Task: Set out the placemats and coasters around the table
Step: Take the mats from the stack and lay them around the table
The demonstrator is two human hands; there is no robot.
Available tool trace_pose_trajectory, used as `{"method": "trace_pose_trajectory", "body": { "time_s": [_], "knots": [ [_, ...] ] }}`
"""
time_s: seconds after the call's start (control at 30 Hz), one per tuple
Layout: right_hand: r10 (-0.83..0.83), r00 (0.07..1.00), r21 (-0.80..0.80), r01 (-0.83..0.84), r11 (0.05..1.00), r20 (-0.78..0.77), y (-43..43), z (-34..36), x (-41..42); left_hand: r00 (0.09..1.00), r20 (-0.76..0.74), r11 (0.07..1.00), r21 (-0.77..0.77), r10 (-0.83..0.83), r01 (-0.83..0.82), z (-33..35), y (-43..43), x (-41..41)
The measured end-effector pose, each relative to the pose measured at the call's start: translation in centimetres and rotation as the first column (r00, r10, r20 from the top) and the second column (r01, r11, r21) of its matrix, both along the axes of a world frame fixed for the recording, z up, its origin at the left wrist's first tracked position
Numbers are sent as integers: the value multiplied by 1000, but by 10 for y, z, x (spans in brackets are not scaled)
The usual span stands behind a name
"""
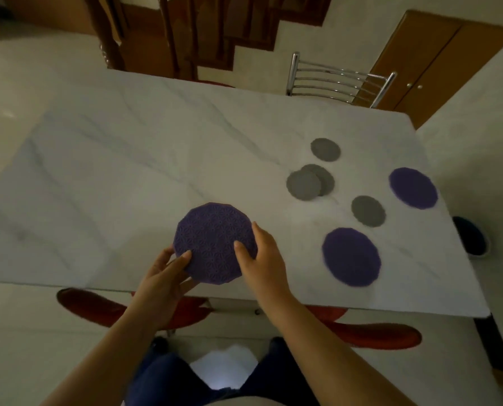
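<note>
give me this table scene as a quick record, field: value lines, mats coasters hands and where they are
surface: white marble table
purple placemats: three
held placemat: near edge, both hands on it
left hand: grips its left rim
right hand: fingers on its right side
second placemat: flat, right of the held one
third placemat: flat, by the right edge
grey coasters: four, all on the right half
overlapping pair: one partly atop the other
far coaster: alone
near coaster: alone, between the two flat placemats
chairs: metal-backed chair at far side
</note>
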State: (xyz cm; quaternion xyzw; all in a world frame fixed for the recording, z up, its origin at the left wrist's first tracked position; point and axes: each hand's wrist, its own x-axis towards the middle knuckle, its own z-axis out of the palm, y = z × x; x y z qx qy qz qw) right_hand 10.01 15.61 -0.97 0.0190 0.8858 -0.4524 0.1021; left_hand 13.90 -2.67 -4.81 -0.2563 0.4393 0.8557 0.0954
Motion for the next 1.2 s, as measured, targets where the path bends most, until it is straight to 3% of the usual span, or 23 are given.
{"method": "trace_pose_trajectory", "body": {
  "time_s": [0.27, 0.33, 0.67, 0.83, 0.93, 1.03, 1.2],
  "knots": [
    [-225, 974, -233, 223, 947, 17, -134, 23, 17, 993, -2, 989, -86, -121, 120, 20, -148, 0],
    [-262, 965, -201, 262, 944, 31, -150, 26, 12, 990, -3, 986, -86, -142, 142, 21, -170, 1],
    [-311, 903, -453, 420, 787, 296, -176, 36, -5, 979, -61, 979, 51, -194, 197, 18, -229, -5],
    [-367, 864, -515, 502, 695, 346, -171, 40, -18, 996, -50, 997, 13, -77, 78, 17, -243, -10],
    [-409, 863, -563, 505, 654, 298, -158, 40, -22, 997, -71, 998, -57, -20, 16, 18, -267, -11],
    [-440, 851, -562, 520, 642, 285, -146, 29, -21, 995, -89, 996, -79, 35, -42, 18, -293, -11],
    [-388, 826, -471, 556, 685, 409, -158, -14, -23, 992, -81, 990, -94, 101, -108, 16, -318, -10]
  ]
}}
